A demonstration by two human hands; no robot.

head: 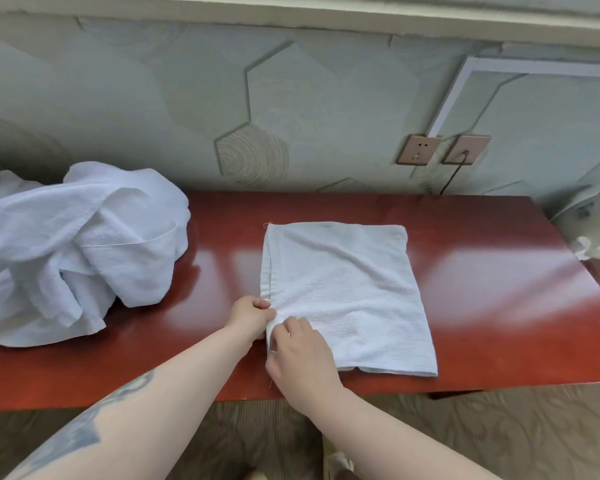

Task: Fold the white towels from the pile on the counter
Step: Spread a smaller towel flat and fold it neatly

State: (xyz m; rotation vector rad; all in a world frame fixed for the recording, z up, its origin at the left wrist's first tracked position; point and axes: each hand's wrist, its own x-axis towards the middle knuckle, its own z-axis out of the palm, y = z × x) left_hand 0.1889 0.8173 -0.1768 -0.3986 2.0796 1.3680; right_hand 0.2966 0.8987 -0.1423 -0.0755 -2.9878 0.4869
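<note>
Head view: part-folded white towel point(347, 296) flat at mid-counter, both hands at its near-left corner.

The towel lies on the red counter point(499, 271), well apart from the unfolded pile point(73, 251) at left. The left hand point(252, 315) pinches the left edge layers; the right hand point(300, 351) rests curled on the corner, apparently gripping cloth. The fabric is judged light, limp and non-slip; it is best taken at corners or hems, layers kept together. Fingertips under the cloth are hidden. The pile's towel count cannot be told, and it is cut off at the left. A pale object point(593, 226) at the right edge is unclear.
</note>
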